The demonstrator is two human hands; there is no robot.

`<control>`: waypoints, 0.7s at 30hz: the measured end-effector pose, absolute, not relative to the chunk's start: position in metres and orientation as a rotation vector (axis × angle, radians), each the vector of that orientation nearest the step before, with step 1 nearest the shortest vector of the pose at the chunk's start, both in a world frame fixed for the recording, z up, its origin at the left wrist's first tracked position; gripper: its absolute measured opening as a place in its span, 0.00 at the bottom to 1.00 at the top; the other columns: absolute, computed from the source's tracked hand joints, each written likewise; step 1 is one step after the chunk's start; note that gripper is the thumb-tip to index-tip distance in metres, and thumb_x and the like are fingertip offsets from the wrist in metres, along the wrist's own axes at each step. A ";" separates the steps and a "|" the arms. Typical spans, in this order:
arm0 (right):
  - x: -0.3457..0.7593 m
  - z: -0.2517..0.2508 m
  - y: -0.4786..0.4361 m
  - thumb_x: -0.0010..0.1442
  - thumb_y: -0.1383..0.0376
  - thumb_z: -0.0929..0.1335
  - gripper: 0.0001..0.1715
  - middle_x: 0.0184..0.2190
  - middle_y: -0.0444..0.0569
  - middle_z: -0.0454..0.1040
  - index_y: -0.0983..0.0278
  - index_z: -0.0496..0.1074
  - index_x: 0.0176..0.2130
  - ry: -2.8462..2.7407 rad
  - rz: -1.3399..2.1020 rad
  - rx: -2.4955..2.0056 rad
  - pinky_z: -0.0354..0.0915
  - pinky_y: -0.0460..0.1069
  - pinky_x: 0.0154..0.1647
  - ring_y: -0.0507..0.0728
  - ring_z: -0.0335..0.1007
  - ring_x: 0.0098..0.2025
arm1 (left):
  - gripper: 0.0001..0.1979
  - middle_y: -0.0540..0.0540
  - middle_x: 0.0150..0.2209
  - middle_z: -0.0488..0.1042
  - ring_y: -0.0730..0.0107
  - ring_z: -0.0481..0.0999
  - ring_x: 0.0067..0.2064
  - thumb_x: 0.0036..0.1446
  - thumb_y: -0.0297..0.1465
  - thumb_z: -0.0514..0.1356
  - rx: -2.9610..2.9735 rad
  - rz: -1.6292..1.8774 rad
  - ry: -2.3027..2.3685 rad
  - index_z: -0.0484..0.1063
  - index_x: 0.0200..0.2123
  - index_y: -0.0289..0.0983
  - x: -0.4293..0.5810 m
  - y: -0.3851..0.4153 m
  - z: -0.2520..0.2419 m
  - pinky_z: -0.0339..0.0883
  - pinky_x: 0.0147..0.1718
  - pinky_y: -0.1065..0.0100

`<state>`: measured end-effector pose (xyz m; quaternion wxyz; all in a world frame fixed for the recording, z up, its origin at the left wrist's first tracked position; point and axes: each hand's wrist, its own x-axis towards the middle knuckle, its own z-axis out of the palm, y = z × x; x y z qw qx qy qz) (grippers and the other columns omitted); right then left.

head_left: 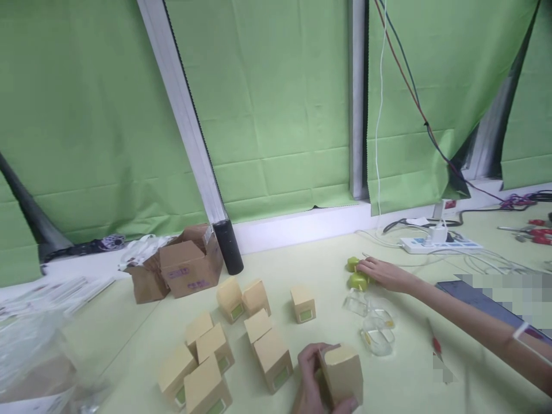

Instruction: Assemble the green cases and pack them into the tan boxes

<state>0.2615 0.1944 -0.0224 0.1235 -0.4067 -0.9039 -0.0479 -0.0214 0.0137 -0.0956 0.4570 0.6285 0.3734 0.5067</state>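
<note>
At the bottom edge, my left hand [307, 376] holds a small tan cardboard box [345, 371], with the thumb in front and the fingers around its side. My right hand [383, 274] reaches far out over the table, its fingers bent and closed on a glossy yellow-green piece [359, 282] with rounded lobes; its exact kind is unclear. Just nearer than that hand lie clear plastic pieces [378, 333], some with yellow bits. Left of the held box stand several similar tan boxes [271, 353] with green labels, one [303, 305] apart from the others.
An open brown carton [185, 267] and a black cylinder [228, 247] stand at the back. A white power strip [440, 245] with cables lies at the back right. A red-handled tool [436, 345] and a dark flat panel [483, 305] lie by my right arm. Plastic bags [30, 351] are left.
</note>
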 end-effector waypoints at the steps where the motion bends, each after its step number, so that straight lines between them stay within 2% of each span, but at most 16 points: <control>1: 0.264 -0.024 0.195 0.48 0.82 0.60 0.28 0.46 0.52 0.72 0.61 0.67 0.45 -2.632 -0.114 -1.188 0.64 0.55 0.48 0.60 0.67 0.48 | 0.35 0.38 0.48 0.64 0.55 0.67 0.50 0.41 0.39 0.66 1.553 1.231 0.939 0.49 0.47 0.40 -0.022 0.013 -0.094 0.60 0.49 0.57; 4: 0.275 -0.024 0.195 0.50 0.77 0.62 0.19 0.44 0.53 0.72 0.61 0.67 0.42 -2.570 -0.010 -1.238 0.65 0.55 0.45 0.62 0.67 0.46 | 0.35 0.36 0.50 0.62 0.55 0.65 0.52 0.43 0.37 0.65 1.568 1.169 0.983 0.47 0.48 0.39 -0.024 0.009 -0.088 0.58 0.50 0.56; 7: 0.285 -0.019 0.182 0.54 0.67 0.65 0.12 0.41 0.54 0.72 0.62 0.65 0.41 -2.433 0.116 -1.322 0.67 0.55 0.42 0.62 0.69 0.42 | 0.34 0.34 0.51 0.61 0.55 0.64 0.53 0.45 0.36 0.63 1.587 1.124 0.985 0.46 0.49 0.39 -0.025 0.006 -0.083 0.57 0.52 0.56; 11: 0.287 -0.013 0.144 0.58 0.54 0.64 0.26 0.46 0.53 0.69 0.61 0.56 0.52 -2.192 0.269 -1.413 0.68 0.54 0.44 0.60 0.70 0.43 | 0.33 0.34 0.52 0.62 0.55 0.64 0.54 0.45 0.32 0.63 1.603 1.107 0.996 0.46 0.50 0.38 -0.025 0.004 -0.081 0.57 0.52 0.56; 13: 0.282 -0.008 0.124 0.60 0.51 0.62 0.27 0.48 0.52 0.69 0.58 0.55 0.55 -2.130 0.338 -1.421 0.67 0.54 0.46 0.59 0.70 0.44 | 0.32 0.35 0.52 0.62 0.55 0.64 0.55 0.45 0.31 0.62 1.608 1.106 1.015 0.47 0.50 0.38 -0.025 0.003 -0.079 0.57 0.53 0.57; 17: 0.274 0.002 0.106 0.56 0.50 0.65 0.26 0.51 0.49 0.69 0.57 0.63 0.51 -2.196 0.628 -1.370 0.63 0.55 0.52 0.61 0.68 0.48 | 0.32 0.35 0.53 0.62 0.57 0.63 0.56 0.45 0.26 0.62 1.594 1.087 1.057 0.47 0.50 0.39 -0.024 0.001 -0.076 0.57 0.54 0.57; 21: 0.272 0.002 0.111 0.50 0.53 0.70 0.24 0.45 0.45 0.74 0.56 0.68 0.46 -2.294 0.758 -1.386 0.66 0.54 0.47 0.61 0.70 0.44 | 0.32 0.36 0.52 0.62 0.56 0.63 0.55 0.45 0.26 0.62 1.587 1.077 1.065 0.48 0.50 0.39 -0.024 0.000 -0.073 0.57 0.53 0.56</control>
